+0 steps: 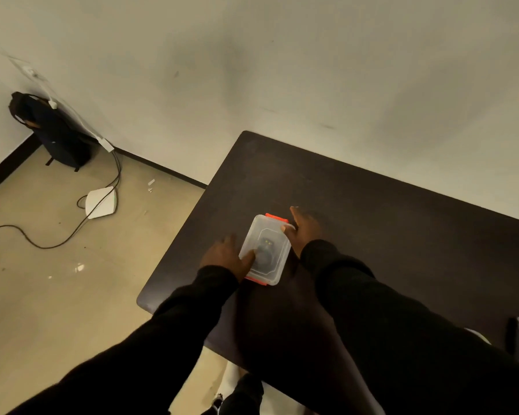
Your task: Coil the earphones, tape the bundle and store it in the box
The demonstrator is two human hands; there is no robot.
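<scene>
A small clear plastic box (271, 235) with orange clips at both ends sits on the dark table (372, 211), its lid on. Through the lid a dark bundle (265, 250), apparently the coiled earphones, shows inside. My left hand (226, 257) rests at the box's left side with the thumb pressed on the lid. My right hand (301, 230) lies against the right side, thumb on the lid's far right corner. Both arms wear black sleeves.
The table's left corner (141, 301) is near my left arm. On the floor to the left lie a white flat device (101, 202), a black cable (42, 241) and a black bag (54, 130) in the corner. A dark object (515, 336) stands at the right edge.
</scene>
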